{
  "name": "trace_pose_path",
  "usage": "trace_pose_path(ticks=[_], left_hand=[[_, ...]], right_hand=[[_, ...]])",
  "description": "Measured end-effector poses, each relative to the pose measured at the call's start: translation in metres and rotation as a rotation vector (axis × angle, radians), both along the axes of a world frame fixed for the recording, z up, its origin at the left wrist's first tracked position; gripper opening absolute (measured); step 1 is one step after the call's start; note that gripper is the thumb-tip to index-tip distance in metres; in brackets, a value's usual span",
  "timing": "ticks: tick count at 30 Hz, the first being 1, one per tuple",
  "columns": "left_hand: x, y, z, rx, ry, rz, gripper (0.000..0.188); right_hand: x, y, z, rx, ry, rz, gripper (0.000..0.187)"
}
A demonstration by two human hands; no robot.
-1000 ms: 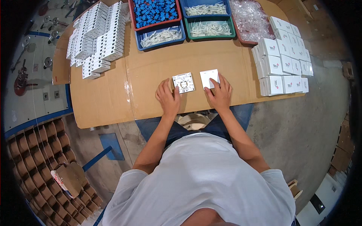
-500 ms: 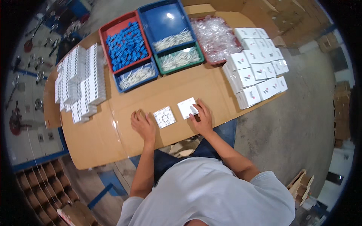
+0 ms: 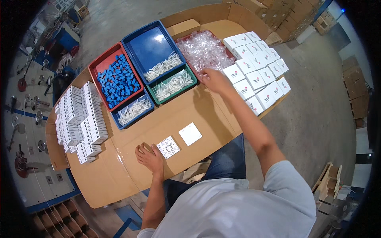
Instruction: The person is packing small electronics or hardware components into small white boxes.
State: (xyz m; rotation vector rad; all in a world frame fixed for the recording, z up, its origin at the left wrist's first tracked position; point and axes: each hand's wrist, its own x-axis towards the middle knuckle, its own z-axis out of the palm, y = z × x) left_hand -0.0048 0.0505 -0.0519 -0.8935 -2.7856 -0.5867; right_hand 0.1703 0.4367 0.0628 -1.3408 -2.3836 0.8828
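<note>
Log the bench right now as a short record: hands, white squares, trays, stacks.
Left hand: beside the patterned white square, contact unclear
Right hand: at the near side of the clear plastic pieces, grip unclear
Plain white square: flat on cardboard, right of the patterned one
Red tray: blue parts
Green tray: slim white pieces
Left stack: white blocks
Right stack: white, square-faced packages

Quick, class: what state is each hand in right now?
Left hand: open, loosely curled, beside the patterned white square.
Right hand: by the clear plastic pieces; grip cannot be told.
</note>
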Motion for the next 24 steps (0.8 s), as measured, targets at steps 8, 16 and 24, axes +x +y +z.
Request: trace_pose_path(ticks=[8,16,24], left_hand=[[0.002,0.002,0.008,0.004,-0.063,0.002,0.049],[0.002,0.007,0.004,-0.013,-0.066,-0.004,0.049],[-0.002,0.002,0.002,-0.023,-0.039,0.021,0.049]], right_hand=[[-0.033,0.115,-0.039,0.235,-0.3,0.069,0.028],[0.009,0.221,-0.05,0.48,-0.289,-0.204,0.026],[-0.016,0.191,-0.027,0.429,-0.467,-0.095,0.023]])
